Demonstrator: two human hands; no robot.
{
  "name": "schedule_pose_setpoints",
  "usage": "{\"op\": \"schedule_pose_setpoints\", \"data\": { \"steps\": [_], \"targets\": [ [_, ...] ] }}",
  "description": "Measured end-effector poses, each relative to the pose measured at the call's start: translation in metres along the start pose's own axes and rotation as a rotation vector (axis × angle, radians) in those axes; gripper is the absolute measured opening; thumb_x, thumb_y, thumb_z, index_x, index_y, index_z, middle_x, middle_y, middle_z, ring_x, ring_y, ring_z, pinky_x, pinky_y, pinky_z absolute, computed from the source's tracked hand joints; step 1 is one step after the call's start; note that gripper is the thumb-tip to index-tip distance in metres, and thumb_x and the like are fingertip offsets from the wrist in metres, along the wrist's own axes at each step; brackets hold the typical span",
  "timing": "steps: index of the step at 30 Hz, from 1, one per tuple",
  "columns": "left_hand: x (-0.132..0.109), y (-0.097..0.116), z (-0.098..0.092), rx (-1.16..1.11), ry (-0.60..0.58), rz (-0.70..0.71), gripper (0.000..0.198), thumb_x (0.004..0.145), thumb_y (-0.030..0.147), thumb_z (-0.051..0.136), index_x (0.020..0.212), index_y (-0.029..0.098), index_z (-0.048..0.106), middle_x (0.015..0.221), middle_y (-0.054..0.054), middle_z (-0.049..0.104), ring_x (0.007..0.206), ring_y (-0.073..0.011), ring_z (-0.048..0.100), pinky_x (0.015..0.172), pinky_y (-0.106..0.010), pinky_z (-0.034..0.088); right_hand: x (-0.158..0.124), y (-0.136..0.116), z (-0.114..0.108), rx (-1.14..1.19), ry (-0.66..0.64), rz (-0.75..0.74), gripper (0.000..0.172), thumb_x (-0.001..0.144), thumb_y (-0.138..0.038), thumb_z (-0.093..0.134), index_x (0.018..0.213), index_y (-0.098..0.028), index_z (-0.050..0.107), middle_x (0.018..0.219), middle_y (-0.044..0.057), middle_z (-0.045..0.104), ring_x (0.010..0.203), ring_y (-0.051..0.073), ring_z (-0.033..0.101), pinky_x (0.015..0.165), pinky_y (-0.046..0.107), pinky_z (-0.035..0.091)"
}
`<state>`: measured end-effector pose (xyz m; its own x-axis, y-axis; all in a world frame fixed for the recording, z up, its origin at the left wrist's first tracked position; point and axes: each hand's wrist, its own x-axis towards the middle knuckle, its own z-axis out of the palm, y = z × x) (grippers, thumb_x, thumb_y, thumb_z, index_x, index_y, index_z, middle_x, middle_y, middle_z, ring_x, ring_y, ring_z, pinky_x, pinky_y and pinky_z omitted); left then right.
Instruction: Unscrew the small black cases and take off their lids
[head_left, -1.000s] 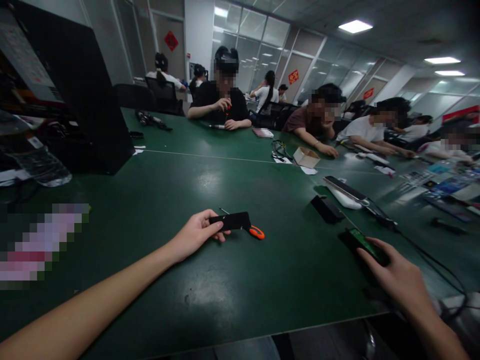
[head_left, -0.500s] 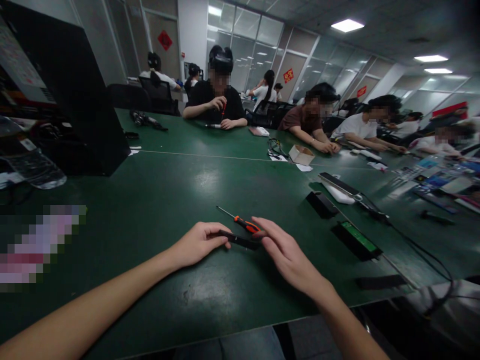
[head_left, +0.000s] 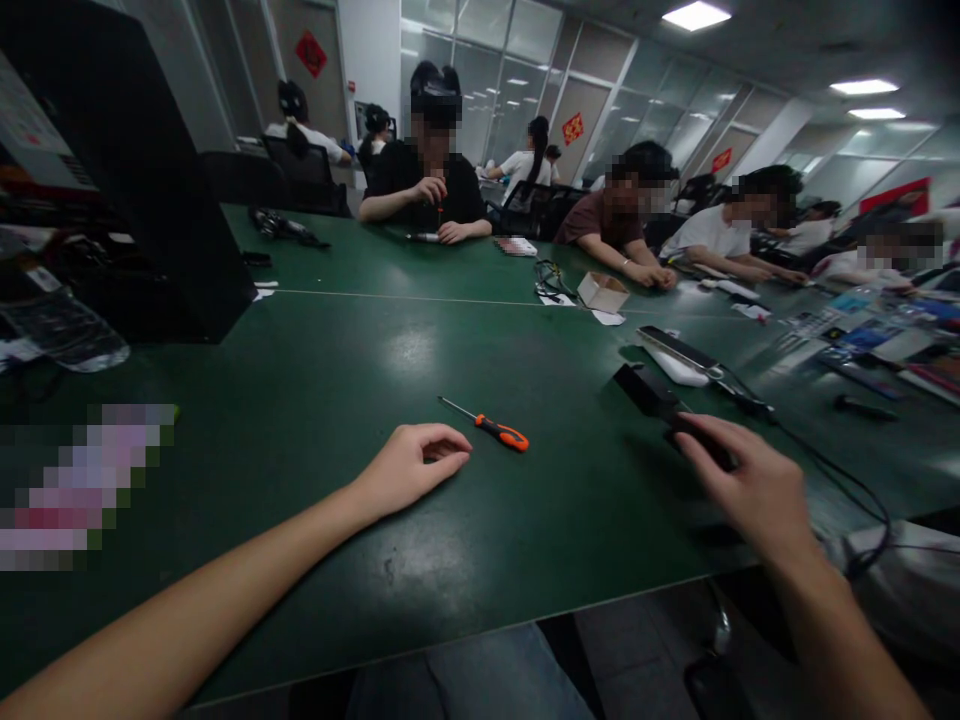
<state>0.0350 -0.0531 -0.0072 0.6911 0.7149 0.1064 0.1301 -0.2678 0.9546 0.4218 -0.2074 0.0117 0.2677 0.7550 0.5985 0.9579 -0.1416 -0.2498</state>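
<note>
Steadiness was needed: at centre right, dark piece (head_left: 707,446) was pinched by right hand (head_left: 757,490); left hand (head_left: 409,470), half-curled, was empty.

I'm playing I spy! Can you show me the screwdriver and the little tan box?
Screwdriver (head_left: 496,430): head view, on its orange-and-black handle.
Tan box (head_left: 601,296): head view, on its near side wall.

The left hand (head_left: 411,467), right hand (head_left: 761,490) and forearms (head_left: 277,548) are bare, the trousers (head_left: 487,675) bluish-grey.
</note>
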Motion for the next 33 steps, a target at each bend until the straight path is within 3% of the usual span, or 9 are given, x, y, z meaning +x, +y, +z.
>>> {"op": "schedule_pose_setpoints", "data": {
  "steps": [3, 6, 12, 22, 25, 30, 33],
  "targets": [
    [0.000, 0.000, -0.001, 0.037, -0.005, 0.020, 0.018, 0.087, 0.028, 0.066, 0.096, 0.016, 0.076, 0.088, -0.007, 0.076, 0.081, -0.0201, 0.071, 0.077, -0.031, 0.055, 0.005, 0.057, -0.011, -0.165, 0.020, 0.101, 0.046, 0.089, -0.057, 0.052, 0.107, -0.021, 0.074, 0.114, 0.015, 0.076, 0.106, 0.034, 0.071, 0.093, 0.045, 0.054],
    [0.001, -0.001, -0.002, 0.067, 0.003, 0.040, 0.018, 0.089, 0.029, 0.064, 0.095, 0.016, 0.076, 0.085, -0.006, 0.076, 0.079, -0.0196, 0.070, 0.075, -0.030, 0.053, 0.003, 0.079, -0.007, -0.175, -0.059, 0.153, 0.046, 0.086, -0.059, 0.051, 0.103, -0.022, 0.074, 0.113, 0.015, 0.076, 0.105, 0.035, 0.071, 0.089, 0.045, 0.054],
    [0.003, -0.004, -0.007, 0.063, 0.041, 0.058, 0.018, 0.091, 0.028, 0.061, 0.093, 0.017, 0.076, 0.084, -0.006, 0.075, 0.077, -0.0183, 0.070, 0.075, -0.029, 0.053, -0.007, 0.077, 0.009, -0.105, -0.031, 0.163, 0.038, 0.088, -0.053, 0.053, 0.103, -0.024, 0.072, 0.115, 0.013, 0.075, 0.109, 0.032, 0.070, 0.095, 0.044, 0.052],
    [0.002, 0.002, -0.006, 0.062, 0.045, 0.054, 0.016, 0.089, 0.026, 0.063, 0.090, 0.017, 0.076, 0.079, -0.005, 0.075, 0.073, -0.0177, 0.069, 0.071, -0.028, 0.052, -0.028, 0.073, 0.010, -0.167, -0.077, 0.127, 0.045, 0.095, -0.049, 0.050, 0.125, -0.021, 0.069, 0.135, 0.015, 0.066, 0.120, 0.033, 0.066, 0.102, 0.045, 0.051],
    [0.002, 0.003, -0.006, 0.071, 0.045, 0.056, 0.016, 0.089, 0.026, 0.063, 0.090, 0.017, 0.076, 0.078, -0.005, 0.075, 0.073, -0.0178, 0.069, 0.070, -0.028, 0.051, -0.015, 0.083, 0.001, -0.179, -0.118, 0.082, 0.042, 0.093, -0.050, 0.050, 0.111, -0.022, 0.074, 0.127, 0.014, 0.071, 0.112, 0.033, 0.069, 0.098, 0.046, 0.052],
    [0.002, 0.001, -0.006, 0.090, 0.042, 0.057, 0.018, 0.090, 0.029, 0.062, 0.091, 0.017, 0.076, 0.077, -0.005, 0.074, 0.072, -0.0179, 0.068, 0.070, -0.028, 0.051, 0.034, 0.099, -0.022, -0.126, -0.098, -0.068, 0.041, 0.090, -0.054, 0.049, 0.088, -0.022, 0.074, 0.106, 0.013, 0.075, 0.100, 0.027, 0.072, 0.093, 0.038, 0.051],
    [0.002, 0.001, -0.007, 0.097, 0.038, 0.049, 0.020, 0.091, 0.030, 0.061, 0.092, 0.017, 0.076, 0.078, -0.005, 0.074, 0.073, -0.0181, 0.069, 0.070, -0.028, 0.051, 0.054, 0.104, -0.016, -0.046, -0.141, -0.083, 0.041, 0.090, -0.055, 0.049, 0.082, -0.022, 0.071, 0.097, 0.013, 0.075, 0.094, 0.025, 0.071, 0.088, 0.034, 0.050]
  ]
}}
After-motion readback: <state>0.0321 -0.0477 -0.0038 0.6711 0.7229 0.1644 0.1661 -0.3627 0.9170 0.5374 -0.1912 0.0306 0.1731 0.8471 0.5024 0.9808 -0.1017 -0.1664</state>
